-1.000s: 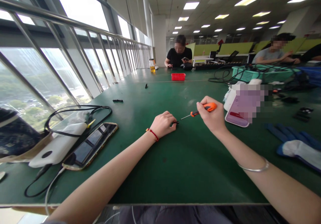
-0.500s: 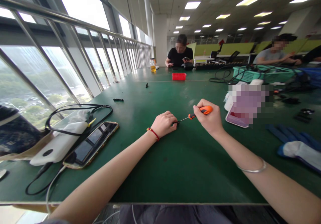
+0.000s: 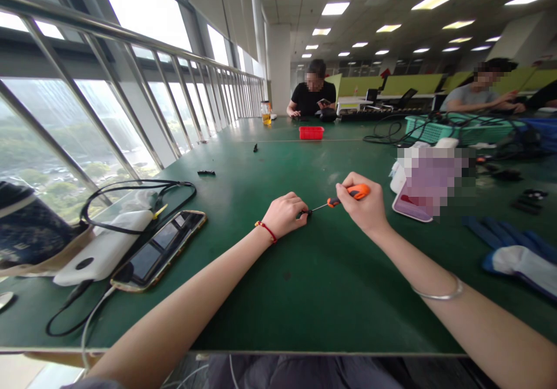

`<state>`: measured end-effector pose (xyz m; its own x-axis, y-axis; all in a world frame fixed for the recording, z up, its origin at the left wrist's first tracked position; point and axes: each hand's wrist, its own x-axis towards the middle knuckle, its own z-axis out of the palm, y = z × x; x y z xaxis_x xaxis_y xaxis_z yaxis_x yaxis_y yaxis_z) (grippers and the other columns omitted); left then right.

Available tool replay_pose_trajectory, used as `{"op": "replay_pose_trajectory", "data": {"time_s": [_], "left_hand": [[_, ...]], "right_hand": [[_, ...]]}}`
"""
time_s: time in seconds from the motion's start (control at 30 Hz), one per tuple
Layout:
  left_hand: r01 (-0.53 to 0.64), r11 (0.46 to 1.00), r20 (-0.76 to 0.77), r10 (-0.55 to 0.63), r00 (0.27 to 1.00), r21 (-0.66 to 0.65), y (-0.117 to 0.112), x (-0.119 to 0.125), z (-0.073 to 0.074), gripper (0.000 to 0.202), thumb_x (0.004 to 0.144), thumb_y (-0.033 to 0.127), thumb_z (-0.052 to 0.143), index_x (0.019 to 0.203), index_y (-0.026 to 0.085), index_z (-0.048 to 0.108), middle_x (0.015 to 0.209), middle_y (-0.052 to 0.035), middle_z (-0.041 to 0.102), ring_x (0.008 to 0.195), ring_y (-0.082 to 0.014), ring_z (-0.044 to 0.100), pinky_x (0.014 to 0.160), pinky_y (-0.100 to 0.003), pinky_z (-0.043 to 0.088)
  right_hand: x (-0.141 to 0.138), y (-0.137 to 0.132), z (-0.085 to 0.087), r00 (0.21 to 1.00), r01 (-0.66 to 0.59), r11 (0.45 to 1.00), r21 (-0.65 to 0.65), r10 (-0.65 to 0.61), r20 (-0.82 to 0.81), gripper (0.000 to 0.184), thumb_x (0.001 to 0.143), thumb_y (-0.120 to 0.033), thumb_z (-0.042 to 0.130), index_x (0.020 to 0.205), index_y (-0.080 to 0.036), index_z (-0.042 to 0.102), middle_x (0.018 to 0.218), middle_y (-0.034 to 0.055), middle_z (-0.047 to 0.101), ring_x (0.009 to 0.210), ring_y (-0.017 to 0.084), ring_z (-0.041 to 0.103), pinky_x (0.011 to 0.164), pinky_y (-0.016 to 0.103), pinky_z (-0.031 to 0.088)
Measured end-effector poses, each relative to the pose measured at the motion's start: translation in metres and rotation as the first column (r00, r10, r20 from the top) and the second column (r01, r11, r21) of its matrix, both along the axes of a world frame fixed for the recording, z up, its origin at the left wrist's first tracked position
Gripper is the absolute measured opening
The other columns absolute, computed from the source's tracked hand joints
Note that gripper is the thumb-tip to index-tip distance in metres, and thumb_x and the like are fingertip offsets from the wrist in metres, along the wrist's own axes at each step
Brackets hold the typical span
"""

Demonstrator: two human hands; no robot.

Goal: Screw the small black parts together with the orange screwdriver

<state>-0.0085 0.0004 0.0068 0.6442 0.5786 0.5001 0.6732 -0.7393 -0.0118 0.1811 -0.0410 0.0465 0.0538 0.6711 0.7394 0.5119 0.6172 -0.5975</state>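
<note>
My right hand [image 3: 364, 202] is closed around the orange-and-black handle of a screwdriver [image 3: 357, 192]. Its thin metal shaft slants down to the left. The tip meets a small black part [image 3: 309, 212] that my left hand [image 3: 285, 216] pinches close to the green tabletop. Most of that part is hidden by my fingers, so I cannot tell its exact kind. A red cord bracelet circles my left wrist, and a silver bangle sits on my right forearm.
Left are a phone [image 3: 159, 252], a white power bank [image 3: 102, 249] and black cable. Ahead stand a red basket [image 3: 311, 133] and small black pieces [image 3: 206, 173]. Right lie a pink phone [image 3: 413, 200], gloves [image 3: 517, 258] and a green basket [image 3: 456, 130]. Two people sit beyond.
Both hands, the screwdriver and the small black part keep their places. The whole view shifts very slightly.
</note>
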Motion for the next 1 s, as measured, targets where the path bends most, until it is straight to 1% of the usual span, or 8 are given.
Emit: {"op": "replay_pose_trajectory", "data": {"time_s": [0.23,0.43,0.63,0.7,0.8,0.9,0.97,1.0], "left_hand": [[0.01,1.0,0.007,-0.01,1.0,-0.012,0.001,-0.001,0.0,0.014,0.078,0.018,0.054,0.08,0.018,0.068,0.08,-0.0027,0.07,0.083,-0.0167,0.059,0.07,-0.025,0.049],[0.016,1.0,0.016,-0.016,1.0,-0.014,0.002,-0.002,0.0,0.014,0.077,0.018,0.054,0.079,0.018,0.068,0.08,-0.0022,0.07,0.082,-0.0167,0.059,0.069,-0.026,0.049],[0.02,1.0,0.027,-0.02,0.999,-0.022,0.002,-0.002,-0.001,0.014,0.077,0.018,0.055,0.08,0.018,0.068,0.079,-0.0025,0.069,0.083,-0.0165,0.06,0.068,-0.025,0.049],[0.017,1.0,0.035,-0.016,0.999,-0.025,0.002,-0.002,-0.001,0.013,0.077,0.018,0.055,0.079,0.018,0.068,0.079,-0.0025,0.069,0.082,-0.0163,0.06,0.069,-0.025,0.049],[0.012,0.999,0.04,-0.011,0.999,-0.031,0.002,-0.001,-0.001,0.014,0.076,0.018,0.055,0.079,0.018,0.069,0.079,-0.0023,0.07,0.082,-0.0162,0.06,0.069,-0.025,0.049],[0.012,0.999,0.043,-0.01,0.999,-0.036,0.002,-0.002,0.0,0.014,0.077,0.017,0.055,0.078,0.018,0.069,0.079,-0.0021,0.07,0.082,-0.0162,0.06,0.069,-0.025,0.049],[0.011,0.999,0.046,-0.009,0.999,-0.038,0.002,-0.002,-0.001,0.014,0.077,0.018,0.055,0.079,0.018,0.069,0.08,-0.002,0.07,0.082,-0.0163,0.06,0.069,-0.025,0.049],[0.01,0.999,0.047,-0.008,0.999,-0.04,0.002,-0.002,-0.001,0.013,0.076,0.018,0.056,0.079,0.018,0.069,0.08,-0.002,0.07,0.083,-0.0164,0.06,0.069,-0.025,0.049]], "right_hand": [[0.002,0.005,-0.001,1.0,0.01,1.0,-0.026,-0.01,-0.012,0.026,0.077,-0.03,0.057,0.056,-0.021,0.043,0.052,-0.0038,0.045,0.05,0.01,0.041,0.053,0.024,0.035],[0.002,0.003,0.004,1.0,0.004,0.999,-0.051,-0.003,0.008,0.012,0.074,-0.028,0.059,0.07,-0.021,0.05,0.063,-0.0028,0.051,0.054,0.011,0.048,0.054,0.023,0.039],[0.006,0.002,0.009,0.997,0.026,0.997,-0.075,-0.02,0.077,0.026,0.064,-0.023,0.064,0.084,-0.023,0.047,0.065,-0.0047,0.05,0.052,0.011,0.046,0.05,0.023,0.039],[0.007,0.001,0.01,0.99,0.017,0.998,-0.065,-0.008,0.139,0.024,0.066,-0.023,0.063,0.084,-0.023,0.048,0.064,-0.0046,0.05,0.052,0.011,0.046,0.051,0.023,0.039],[0.007,-0.002,0.012,0.98,0.051,0.997,-0.057,-0.039,0.197,0.013,0.073,-0.03,0.06,0.077,-0.022,0.05,0.057,-0.0046,0.048,0.048,0.01,0.044,0.049,0.023,0.035],[0.006,-0.006,0.014,0.978,0.082,0.995,-0.052,-0.071,0.198,0.017,0.078,-0.036,0.055,0.071,-0.021,0.052,0.051,-0.0048,0.044,0.044,0.009,0.041,0.047,0.023,0.031],[0.005,-0.007,0.014,0.981,0.059,0.997,-0.043,-0.05,0.186,0.011,0.076,-0.031,0.056,0.077,-0.022,0.053,0.052,-0.0049,0.046,0.046,0.01,0.044,0.049,0.023,0.033],[0.005,-0.007,0.014,0.984,0.039,0.999,-0.037,-0.031,0.177,0.014,0.073,-0.028,0.057,0.083,-0.022,0.052,0.055,-0.0049,0.049,0.048,0.011,0.045,0.051,0.023,0.035]]}}
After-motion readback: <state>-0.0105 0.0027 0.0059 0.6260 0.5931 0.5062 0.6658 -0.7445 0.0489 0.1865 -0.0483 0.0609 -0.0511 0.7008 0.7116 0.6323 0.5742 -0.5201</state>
